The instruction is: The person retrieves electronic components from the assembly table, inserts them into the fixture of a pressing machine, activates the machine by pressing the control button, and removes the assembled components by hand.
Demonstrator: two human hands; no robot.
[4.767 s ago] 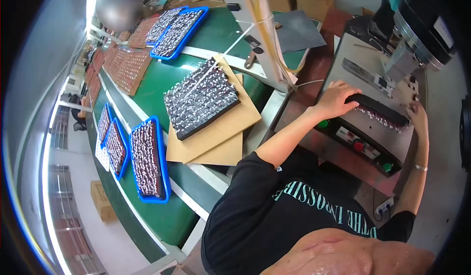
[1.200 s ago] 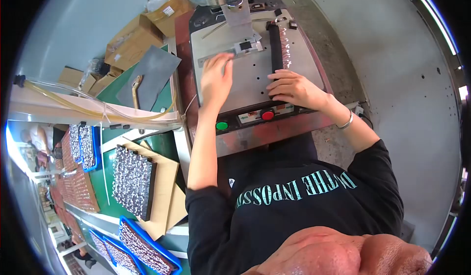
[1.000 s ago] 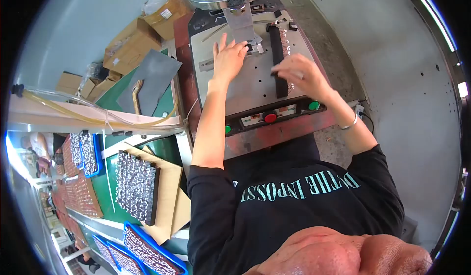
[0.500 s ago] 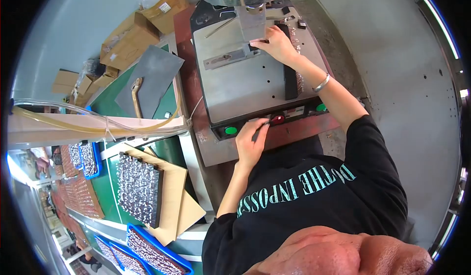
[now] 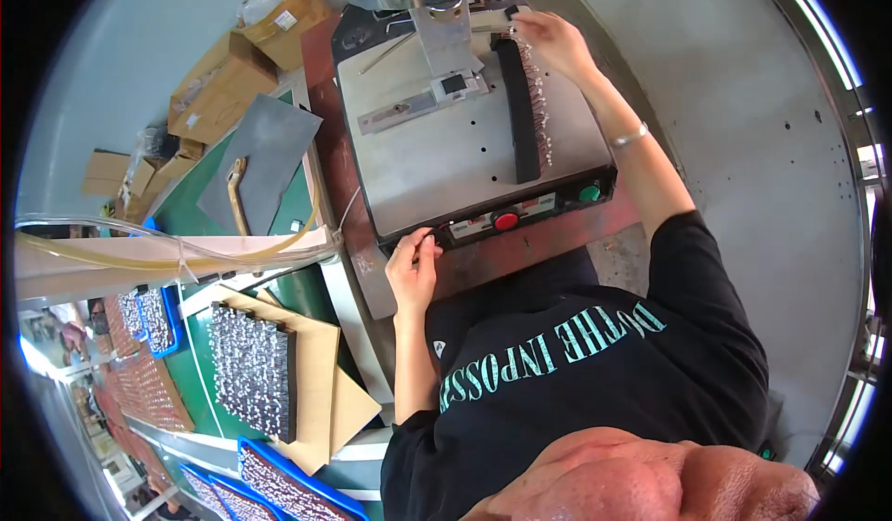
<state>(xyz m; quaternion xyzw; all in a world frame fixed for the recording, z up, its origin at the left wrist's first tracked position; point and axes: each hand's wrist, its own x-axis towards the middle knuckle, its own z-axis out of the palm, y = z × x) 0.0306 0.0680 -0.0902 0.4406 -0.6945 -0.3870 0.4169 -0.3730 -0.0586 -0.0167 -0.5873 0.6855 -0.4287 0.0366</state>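
Note:
My left hand (image 5: 412,268) is at the left end of the machine's front panel, where it covers the green button there. Its thumb and fingers are closed together; what lies between them is hidden. Stretched over the far end of a row of black blocks (image 5: 522,117) with thin wires and white tips, my right hand (image 5: 557,45) has its fingers extended, with no object visible in them. A small black block (image 5: 453,84) sits in the metal fixture (image 5: 398,110), under the machine's metal head (image 5: 444,43).
The panel has a red button (image 5: 505,221) and a green button (image 5: 590,192). On the green bench at left are a wooden-handled tool (image 5: 237,196), wired black blocks (image 5: 251,368) on boards, and blue trays (image 5: 297,484). Cardboard boxes (image 5: 218,80) stand behind.
My right hand has left the fixture and moved to the far end of the block row. My left hand has shifted left along the panel to the left green button. The view has turned slightly.

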